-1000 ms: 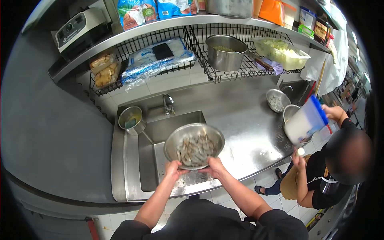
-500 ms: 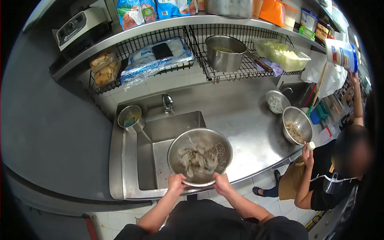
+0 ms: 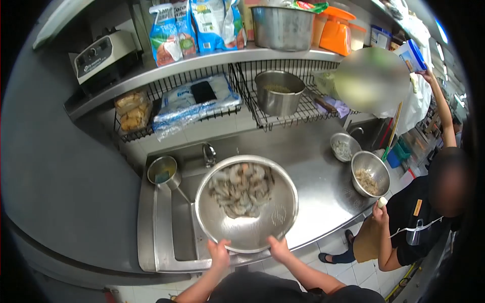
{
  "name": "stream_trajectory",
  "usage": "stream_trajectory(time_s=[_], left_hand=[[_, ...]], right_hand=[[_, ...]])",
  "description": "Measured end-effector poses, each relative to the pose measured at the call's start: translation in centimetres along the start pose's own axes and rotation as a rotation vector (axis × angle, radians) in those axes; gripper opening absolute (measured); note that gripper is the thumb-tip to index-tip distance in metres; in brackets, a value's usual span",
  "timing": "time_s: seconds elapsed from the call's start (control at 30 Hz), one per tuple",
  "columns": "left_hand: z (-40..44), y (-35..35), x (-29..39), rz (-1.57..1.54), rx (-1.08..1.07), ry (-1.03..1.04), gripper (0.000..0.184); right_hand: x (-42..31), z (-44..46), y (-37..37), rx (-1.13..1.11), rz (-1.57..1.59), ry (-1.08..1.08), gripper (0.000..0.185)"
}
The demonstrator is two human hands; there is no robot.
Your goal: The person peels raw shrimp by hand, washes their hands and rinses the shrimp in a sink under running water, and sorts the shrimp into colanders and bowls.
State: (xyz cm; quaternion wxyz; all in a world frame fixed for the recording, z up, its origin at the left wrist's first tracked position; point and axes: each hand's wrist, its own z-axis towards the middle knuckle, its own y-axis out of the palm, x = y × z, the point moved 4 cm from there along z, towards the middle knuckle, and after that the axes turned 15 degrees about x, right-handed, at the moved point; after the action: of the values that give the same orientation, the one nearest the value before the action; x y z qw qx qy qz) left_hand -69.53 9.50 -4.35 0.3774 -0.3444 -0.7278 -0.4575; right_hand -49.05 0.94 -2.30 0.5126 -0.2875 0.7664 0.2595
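A large steel colander [image 3: 247, 235] with raw shrimp [image 3: 243, 189] in it is held over the sink's right part and the counter, tilted so its inside shows. My left hand [image 3: 219, 252] grips the near rim at its left. Farther right on the same rim, my right hand [image 3: 280, 248] has its fingers closed on the edge. The shrimp are gathered toward the far side of the colander.
Behind are a faucet [image 3: 208, 155] and a small pot [image 3: 164, 171]. Two bowls, one small [image 3: 345, 147] and one larger [image 3: 370, 174], sit at the counter's right. A co-worker [image 3: 409, 222] stands there, one arm raised to a tub [image 3: 411, 55]. Wire racks [image 3: 298, 117] hang above.
The colander has tilted up and come closer to the camera, and its shrimp have shifted to the far side. The co-worker's tub has moved up onto the shelf's right end. The view has tilted upward.
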Motion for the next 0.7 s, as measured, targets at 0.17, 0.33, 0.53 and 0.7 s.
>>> stream_trajectory(time_s=[0.17,0.33,0.53,0.7], left_hand=[[2.1,-3.3,-4.9,0.237,-0.013,-0.475,0.045],[2.8,-1.7,-3.9,0.274,0.008,-0.589,0.048],[2.5,2.1,-5.3,0.375,-0.165,-0.416,0.043],[0.2,9.3,-7.2,0.427,-0.419,-0.447,0.04]], right_hand=[[4.1,-0.1,-0.8,-0.109,0.314,0.229,0.058],[5.5,0.7,0.7,-0.094,0.363,0.359,0.069],[4.7,0.2,-2.8,0.073,0.505,0.224,0.056],[4.9,1.6,-8.5,0.258,0.503,0.185,0.051]])
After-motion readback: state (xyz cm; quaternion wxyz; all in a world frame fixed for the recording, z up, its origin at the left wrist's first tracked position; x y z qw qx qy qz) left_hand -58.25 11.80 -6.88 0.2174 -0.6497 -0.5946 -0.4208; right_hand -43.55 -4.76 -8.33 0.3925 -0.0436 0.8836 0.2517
